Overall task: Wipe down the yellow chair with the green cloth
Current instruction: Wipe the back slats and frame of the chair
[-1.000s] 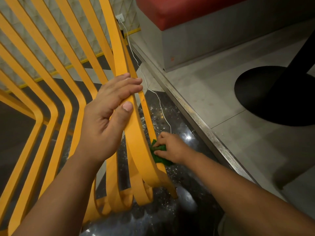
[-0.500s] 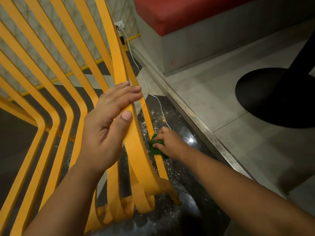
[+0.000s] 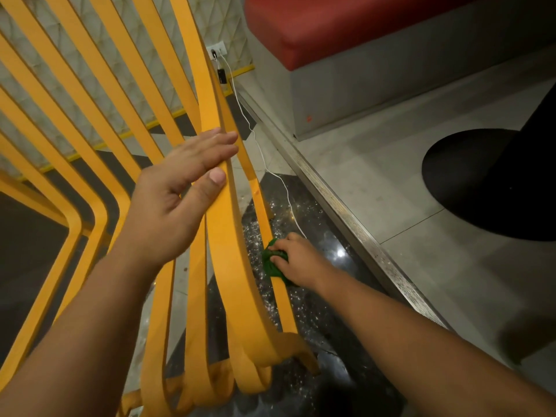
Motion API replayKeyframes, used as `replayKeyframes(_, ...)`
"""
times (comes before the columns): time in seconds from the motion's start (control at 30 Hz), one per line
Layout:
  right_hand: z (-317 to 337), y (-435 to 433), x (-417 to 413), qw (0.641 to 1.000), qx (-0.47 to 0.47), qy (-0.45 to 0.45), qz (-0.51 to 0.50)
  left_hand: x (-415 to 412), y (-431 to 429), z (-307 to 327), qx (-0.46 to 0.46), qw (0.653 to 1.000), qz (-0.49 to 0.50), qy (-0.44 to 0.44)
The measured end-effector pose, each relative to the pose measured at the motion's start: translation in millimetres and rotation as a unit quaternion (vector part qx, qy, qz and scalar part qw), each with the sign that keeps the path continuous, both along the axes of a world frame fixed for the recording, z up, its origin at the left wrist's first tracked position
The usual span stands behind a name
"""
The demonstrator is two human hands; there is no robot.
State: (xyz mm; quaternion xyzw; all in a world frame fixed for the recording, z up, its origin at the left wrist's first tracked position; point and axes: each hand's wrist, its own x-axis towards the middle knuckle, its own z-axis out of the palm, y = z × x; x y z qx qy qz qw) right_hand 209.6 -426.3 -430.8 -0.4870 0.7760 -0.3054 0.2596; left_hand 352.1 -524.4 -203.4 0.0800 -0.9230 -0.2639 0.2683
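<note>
The yellow chair (image 3: 228, 260) is built of curved slats and fills the left half of the view. My left hand (image 3: 177, 191) grips one of its outer slats, fingers over the top and thumb pressed on the near face. Lower down, my right hand (image 3: 296, 261) presses the crumpled green cloth (image 3: 270, 263) against the chair's rightmost slat, close to the floor. Most of the cloth is hidden under my fingers.
Dark glittery floor (image 3: 313, 299) lies under the chair. A white cable (image 3: 270, 167) runs from a wall socket (image 3: 216, 51) down past my right hand. A metal strip (image 3: 355, 227) borders grey tiles, with a red-topped bench (image 3: 346, 28) and a black table base (image 3: 487, 182) beyond.
My right hand has slid the cloth up the outer slat from lower down. The left hand keeps its grip on the slat. The view has shifted a little.
</note>
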Motion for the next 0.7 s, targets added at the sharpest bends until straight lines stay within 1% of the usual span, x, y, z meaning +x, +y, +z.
replayKeyframes(0.13, 7.6, -26.6, -11.4, 0.999, 0.004, -0.011, -0.043, -3.4, 2.7, -4.5, 0.014, 0.999, 0.011, 0.031)
replayKeyframes(0.23, 9.7, -32.5, -12.7, 0.999, 0.013, -0.014, -0.047, -4.2, 4.4, -4.6, 0.036, 0.999, 0.018, 0.031)
replayKeyframes(0.4, 1.3, -24.2, -12.8, 0.997, 0.014, -0.065, -0.044, -3.1, 7.0, -8.0, 0.057, 0.997, 0.023, 0.039)
replayKeyframes(0.57, 1.3, -46.2, -17.5, 0.994, -0.038, -0.037, -0.094, -4.8, 8.4, -9.2, 0.062, 0.997, 0.033, 0.042)
replayKeyframes(0.7, 1.1, -58.0, -20.3, 0.991, -0.038, -0.037, -0.124, -5.6, 10.9, -8.5, 0.068, 0.996, 0.035, 0.046)
